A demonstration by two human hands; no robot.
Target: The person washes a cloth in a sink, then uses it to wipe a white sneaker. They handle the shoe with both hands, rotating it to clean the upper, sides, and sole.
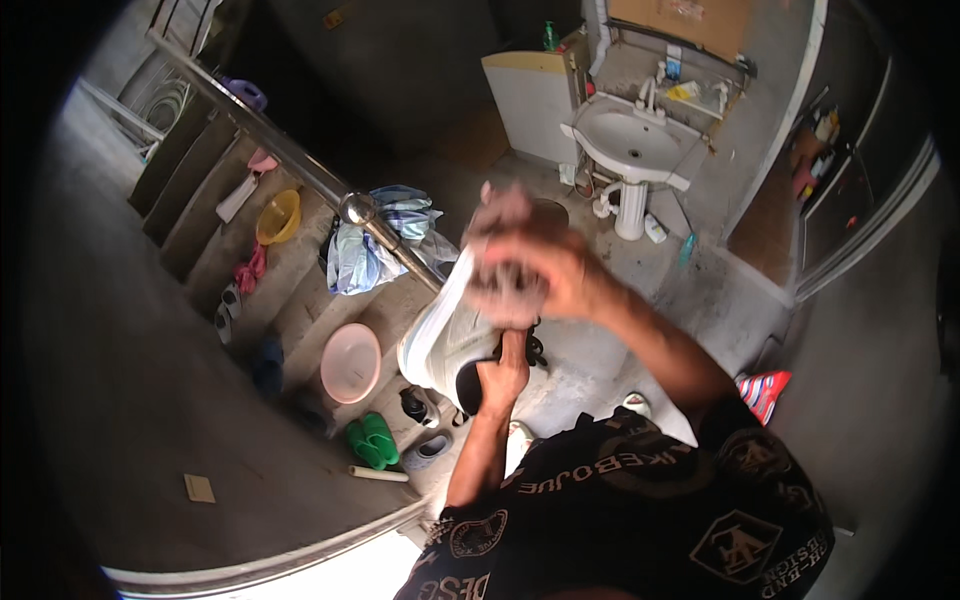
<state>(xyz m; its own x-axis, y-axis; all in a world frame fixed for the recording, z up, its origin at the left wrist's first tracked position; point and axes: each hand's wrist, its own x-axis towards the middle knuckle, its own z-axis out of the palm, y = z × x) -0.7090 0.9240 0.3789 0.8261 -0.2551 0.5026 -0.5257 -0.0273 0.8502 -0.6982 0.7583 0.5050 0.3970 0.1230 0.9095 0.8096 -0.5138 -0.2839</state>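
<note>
A light-coloured shoe (442, 337) with a thick white sole and a dark lining is held up before me, its sole edge to the left. My left hand (504, 375) grips it at the opening, with fingers partly inside. Over the front part of the shoe is my right hand (559, 274), closed on a crumpled pinkish-grey cloth (510, 289) that lies against the upper. Hand and cloth are blurred. The cloth hides much of the upper, and dark laces hang beside the shoe.
A metal handrail (300, 161) runs beside concrete steps at the left. On the steps are a pink basin (351, 364), a yellow basin (278, 216), green slippers (373, 440) and crumpled checked fabric (364, 259). A white pedestal sink (634, 139) stands at the upper right.
</note>
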